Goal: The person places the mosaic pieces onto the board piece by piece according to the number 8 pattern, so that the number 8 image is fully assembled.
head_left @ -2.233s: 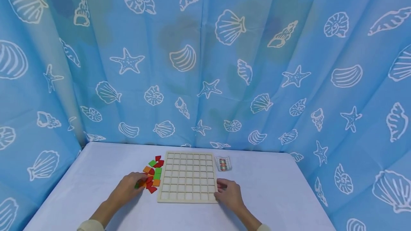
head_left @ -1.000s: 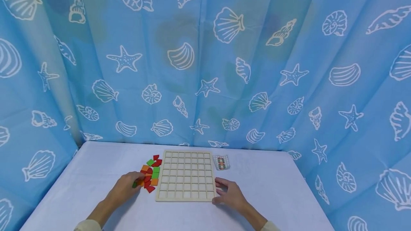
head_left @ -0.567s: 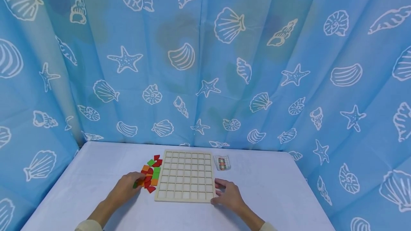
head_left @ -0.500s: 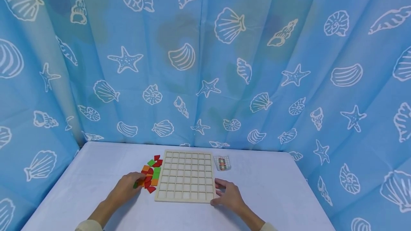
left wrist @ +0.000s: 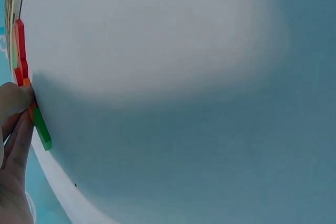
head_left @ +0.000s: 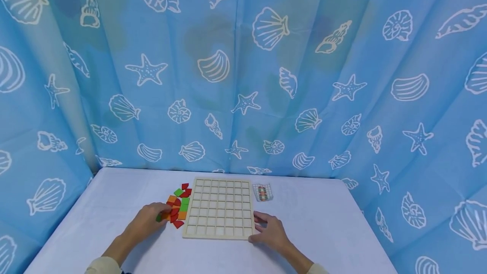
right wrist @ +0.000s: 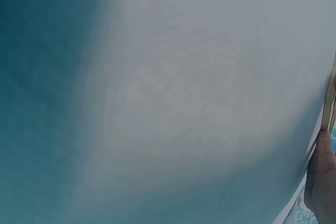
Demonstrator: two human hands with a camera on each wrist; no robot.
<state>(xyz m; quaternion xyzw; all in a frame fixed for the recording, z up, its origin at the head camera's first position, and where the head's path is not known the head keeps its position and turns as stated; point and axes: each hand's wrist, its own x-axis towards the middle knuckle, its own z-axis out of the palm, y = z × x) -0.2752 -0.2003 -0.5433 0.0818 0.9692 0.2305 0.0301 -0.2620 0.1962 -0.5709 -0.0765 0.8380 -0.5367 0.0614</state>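
Head: hands (head_left: pixel 147 220) at tiles (head_left: pixel 184 201), board (head_left: pixel 219 210)

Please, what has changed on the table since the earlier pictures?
The right hand slid its thumb toward the near right corner of the board, whose near end shifted slightly left. The left hand stays at the tiles; the card lies as before.

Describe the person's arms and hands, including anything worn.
The left hand and right hand wear no gloves. The left sleeve and right sleeve are pale cream, ending on the forearms; a dark sliver beside the left one is unidentifiable.
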